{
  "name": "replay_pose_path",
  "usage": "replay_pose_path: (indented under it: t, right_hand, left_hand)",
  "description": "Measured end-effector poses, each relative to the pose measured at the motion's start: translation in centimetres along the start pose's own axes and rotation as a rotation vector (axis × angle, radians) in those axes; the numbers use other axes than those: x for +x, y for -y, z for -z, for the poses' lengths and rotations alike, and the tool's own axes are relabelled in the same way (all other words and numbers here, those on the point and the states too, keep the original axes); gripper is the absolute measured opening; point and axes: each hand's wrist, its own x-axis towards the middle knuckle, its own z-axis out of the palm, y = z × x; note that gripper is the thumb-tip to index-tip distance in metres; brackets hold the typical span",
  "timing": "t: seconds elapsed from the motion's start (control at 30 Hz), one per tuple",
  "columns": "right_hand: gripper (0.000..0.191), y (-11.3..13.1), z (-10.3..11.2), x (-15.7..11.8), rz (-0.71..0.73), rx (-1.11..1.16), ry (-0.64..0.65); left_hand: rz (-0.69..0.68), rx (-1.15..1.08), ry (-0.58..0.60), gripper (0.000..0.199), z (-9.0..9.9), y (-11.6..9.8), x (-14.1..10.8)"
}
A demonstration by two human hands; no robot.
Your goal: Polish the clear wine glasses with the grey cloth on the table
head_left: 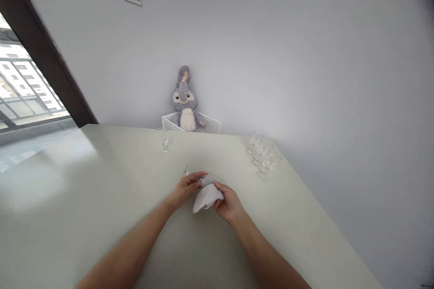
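Note:
Over the middle of the table, my left hand is closed on a clear stemmed glass. Part of that glass shows behind the fingers, and the rest is covered by the hand and a cloth. A white cloth hangs from my right hand, whose fingers pinch it against the glass. Farther back on the left, another clear glass stands on the table. Several similar stemmed glasses stand close together near the right edge.
The pale table reaches toward the wall. Behind its far edge, a grey plush toy sits in a white perforated basket. A dark frame borders a window on the left.

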Motion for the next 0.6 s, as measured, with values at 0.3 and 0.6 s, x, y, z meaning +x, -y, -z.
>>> replay_pose_path:
  t: [0.3,0.6]
  right_hand:
    - [0.031,0.1,0.1,-0.3,0.284,-0.477,0.244]
    - [0.028,0.1,0.9,-0.5,0.74,-1.268,0.183]
  left_hand:
    - [0.04,-0.044,-0.139,0.048,-0.2,0.7,0.4]
    - [0.012,-0.008,-0.129,0.043,-0.6,1.2,0.9]
